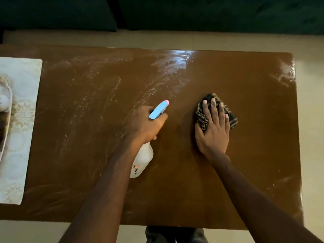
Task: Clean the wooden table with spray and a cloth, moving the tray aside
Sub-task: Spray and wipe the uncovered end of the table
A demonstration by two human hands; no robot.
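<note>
The brown wooden table (254, 172) fills the view, with pale smears and streaks across its left and far parts. My left hand (146, 123) grips a white spray bottle (142, 159) by its neck; the blue head with a pink nozzle (159, 109) points to the far right. My right hand (213, 127) presses flat, fingers straight, on a dark checked cloth (233, 118) lying on the table right of centre. At the left edge a tray (4, 120) rests on a pale patterned mat (22, 106), only partly in view.
Beyond the table's far edge lies a strip of light floor (157, 40), then a dark green sofa (210, 13). Light floor also shows right of the table and at its near edge, where my legs (175, 235) stand.
</note>
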